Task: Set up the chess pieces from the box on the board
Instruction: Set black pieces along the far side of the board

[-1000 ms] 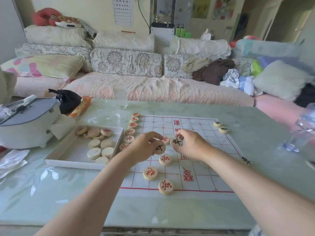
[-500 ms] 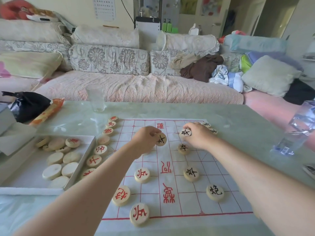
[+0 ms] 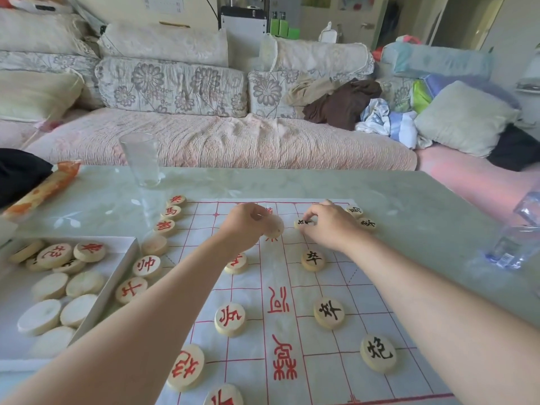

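A glossy pale-green table [image 3: 409, 206] carried the board [image 3: 321, 378], with a cushioned sofa [image 3: 204, 135] beyond the board. Left of the board sat the white box [image 3: 124, 260] (pieces lay loose inside). A glass [image 3: 141, 159] stood past the board's far left corner and a bottle [image 3: 514, 238] to its right. Over the board's far rows, the left hand [image 3: 245, 226] gripped a pale piece [image 3: 275, 227], and the right hand [image 3: 330, 223] pinched a black-marked piece [image 3: 304, 223].

Board [image 3: 318, 384] centre lane free; glass [image 3: 141, 159] far left, bottle [image 3: 517, 238] right edge.
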The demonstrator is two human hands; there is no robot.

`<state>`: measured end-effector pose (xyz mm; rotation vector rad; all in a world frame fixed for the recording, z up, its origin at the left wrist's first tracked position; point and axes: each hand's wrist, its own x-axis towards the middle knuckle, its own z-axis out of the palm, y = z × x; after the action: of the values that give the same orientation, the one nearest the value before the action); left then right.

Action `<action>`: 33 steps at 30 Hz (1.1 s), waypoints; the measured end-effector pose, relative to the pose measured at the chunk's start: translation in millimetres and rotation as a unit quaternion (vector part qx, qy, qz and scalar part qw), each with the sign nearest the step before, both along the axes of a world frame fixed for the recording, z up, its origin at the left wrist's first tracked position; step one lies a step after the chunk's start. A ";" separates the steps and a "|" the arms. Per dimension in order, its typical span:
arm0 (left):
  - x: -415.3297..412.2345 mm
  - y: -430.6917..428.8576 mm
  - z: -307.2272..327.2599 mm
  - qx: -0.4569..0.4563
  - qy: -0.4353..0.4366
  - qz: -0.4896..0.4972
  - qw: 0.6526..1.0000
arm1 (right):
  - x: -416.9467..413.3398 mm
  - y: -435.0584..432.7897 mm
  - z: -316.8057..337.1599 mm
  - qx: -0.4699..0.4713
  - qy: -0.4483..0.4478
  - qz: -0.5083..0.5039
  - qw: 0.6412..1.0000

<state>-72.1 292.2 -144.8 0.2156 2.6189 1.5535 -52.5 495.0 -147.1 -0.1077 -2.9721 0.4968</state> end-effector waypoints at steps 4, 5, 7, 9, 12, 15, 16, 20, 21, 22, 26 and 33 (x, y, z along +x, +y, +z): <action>-4.0 8.2 1.4 0.015 0.000 0.003 1.000 | -1.3 -6.1 -1.4 -0.093 0.014 0.024 0.995; -5.0 10.2 2.2 0.022 -0.002 0.006 1.000 | -1.4 -9.1 0.0 -0.137 0.014 0.038 0.990; -7.7 13.6 3.9 0.042 -0.008 0.015 0.999 | 0.4 -16.4 6.3 -0.197 0.009 0.066 0.978; -9.3 17.3 6.3 0.055 -0.009 0.023 0.998 | 2.1 -23.2 12.6 -0.211 0.008 0.087 0.974; -11.3 23.6 8.4 0.084 -0.019 0.012 0.996 | -0.1 -26.7 14.5 -0.196 0.031 0.108 0.974; -13.4 31.6 7.9 0.110 -0.027 -0.003 0.994 | -5.6 -19.4 12.8 -0.204 0.053 0.103 0.972; -15.7 35.1 6.1 0.090 -0.012 0.006 0.996 | -8.4 -13.8 11.7 -0.203 0.060 0.096 0.973; -21.4 41.3 -6.3 -0.117 0.128 -0.006 0.985 | -20.8 10.2 10.8 -0.176 0.095 0.017 0.980; -22.9 42.2 -11.0 -0.150 0.137 -0.045 0.978 | -24.7 15.7 9.8 -0.172 0.096 -0.003 0.980; -23.9 43.5 -15.4 -0.184 0.148 -0.087 0.968 | -29.0 20.5 8.3 -0.167 0.092 -0.017 0.981; -20.9 47.8 -23.0 -0.297 0.142 -0.200 0.923 | -49.5 29.1 -5.0 -0.149 0.066 -0.038 0.986; -27.4 42.5 -23.6 -0.271 0.125 -0.208 0.931 | -78.2 10.6 -12.8 -0.097 0.057 -0.025 0.993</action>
<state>-99.5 334.7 -168.5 0.8953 2.8077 0.6752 -130.7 505.6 -159.8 -0.1656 -2.7969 0.7585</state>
